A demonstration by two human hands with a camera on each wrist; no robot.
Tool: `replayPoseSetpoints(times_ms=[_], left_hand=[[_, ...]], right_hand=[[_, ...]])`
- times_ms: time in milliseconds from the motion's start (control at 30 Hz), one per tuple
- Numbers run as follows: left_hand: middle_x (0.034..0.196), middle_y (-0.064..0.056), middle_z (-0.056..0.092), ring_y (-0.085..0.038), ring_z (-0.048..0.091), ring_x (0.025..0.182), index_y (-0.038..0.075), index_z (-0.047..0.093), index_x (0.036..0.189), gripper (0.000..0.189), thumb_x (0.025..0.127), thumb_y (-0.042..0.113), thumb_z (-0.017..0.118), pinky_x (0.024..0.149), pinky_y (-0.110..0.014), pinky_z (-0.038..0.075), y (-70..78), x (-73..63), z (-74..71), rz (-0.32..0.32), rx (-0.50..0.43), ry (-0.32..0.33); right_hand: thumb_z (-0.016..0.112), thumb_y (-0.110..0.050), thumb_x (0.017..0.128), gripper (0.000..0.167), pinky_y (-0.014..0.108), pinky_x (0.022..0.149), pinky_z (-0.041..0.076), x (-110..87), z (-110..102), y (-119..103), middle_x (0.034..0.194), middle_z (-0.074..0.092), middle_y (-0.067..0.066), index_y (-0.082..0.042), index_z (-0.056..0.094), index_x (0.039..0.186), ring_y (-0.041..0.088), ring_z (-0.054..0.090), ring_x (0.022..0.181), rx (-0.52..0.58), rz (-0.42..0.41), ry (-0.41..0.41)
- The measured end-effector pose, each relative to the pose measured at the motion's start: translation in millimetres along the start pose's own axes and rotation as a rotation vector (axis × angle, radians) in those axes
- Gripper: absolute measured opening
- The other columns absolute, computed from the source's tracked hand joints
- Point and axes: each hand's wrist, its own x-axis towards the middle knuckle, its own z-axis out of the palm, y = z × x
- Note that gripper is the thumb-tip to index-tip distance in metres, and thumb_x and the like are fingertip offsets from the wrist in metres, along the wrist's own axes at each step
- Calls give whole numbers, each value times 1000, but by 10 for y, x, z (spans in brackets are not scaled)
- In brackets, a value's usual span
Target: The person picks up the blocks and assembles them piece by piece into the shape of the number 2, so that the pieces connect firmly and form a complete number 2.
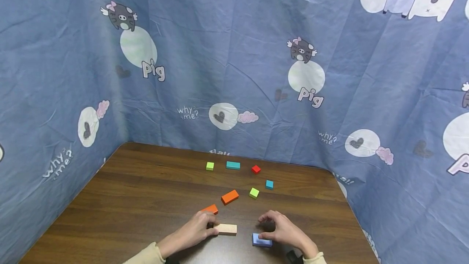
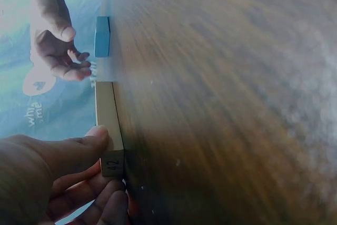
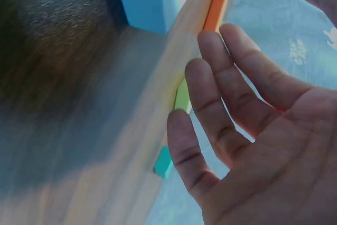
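At the front of the table, my left hand pinches the left end of a pale, unpainted wooden block lying flat. In the left wrist view, the thumb presses one side of this block, and "42" is printed on its end. To the right, my right hand hovers around a blue rectangular block, fingers apart and thumb over its top; whether the thumb touches it I cannot tell. The right wrist view shows loosely extended fingers with nothing between them, and the blue block close by.
Beyond the left hand lie two orange blocks, one whole in view and one partly covered. Farther back are green cubes, a small teal block, a red cube and a long teal block. Blue printed cloth surrounds the table.
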Motion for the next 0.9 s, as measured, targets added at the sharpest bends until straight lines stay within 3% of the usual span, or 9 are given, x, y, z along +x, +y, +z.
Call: replayPoseSetpoints(times_ms=[267, 900], left_hand=[[75, 12, 56, -1, 48, 70, 9, 74, 87, 11, 78, 13, 77, 62, -17, 38, 0, 2, -2, 4, -2, 5], [75, 13, 54, 0, 46, 69, 9, 73, 87, 9, 80, 13, 76, 60, -17, 37, 5, 19, -19, -33, -49, -27]], right_hand=[[81, -37, 75, 43, 28, 81, 48, -44, 71, 55, 104, 66, 0, -12, 65, 106, 13, 60, 96, 82, -2, -45], [82, -30, 75, 33, 22, 72, 47, -39, 116, 64, 96, 66, -3, -13, 66, 99, 5, 58, 84, 118, 1, -81]])
